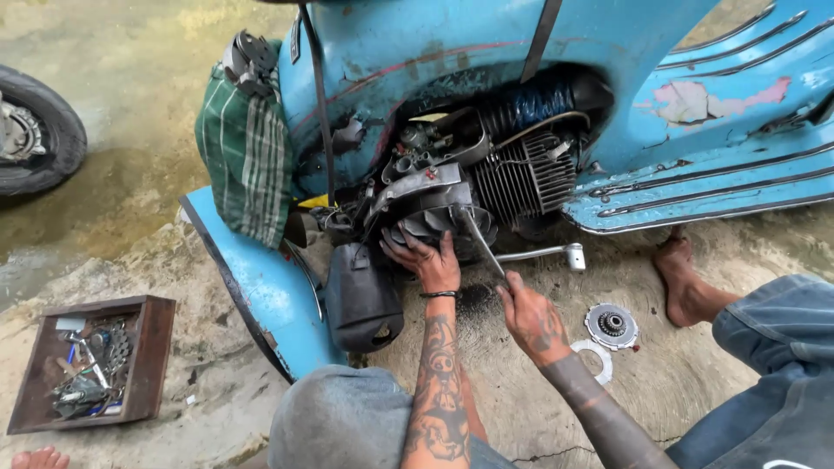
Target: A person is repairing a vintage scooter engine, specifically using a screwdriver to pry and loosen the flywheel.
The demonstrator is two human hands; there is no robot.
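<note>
A light blue scooter [486,35] lies on its side with its engine [512,174] exposed. My left hand [423,259] presses flat against the round fan wheel [434,221] at the engine's lower left. My right hand [526,313] grips the handle of a long metal wrench [480,243] whose head reaches up into the centre of that wheel. The black muffler [360,295] hangs just left of my left hand.
A clutch disc [612,326] and a flat ring [598,358] lie on the concrete to the right. The kick lever [547,254] juts out beside them. A wooden tool box [87,360] sits at left, a tyre [39,130] far left, a checked cloth [248,156] over the scooter.
</note>
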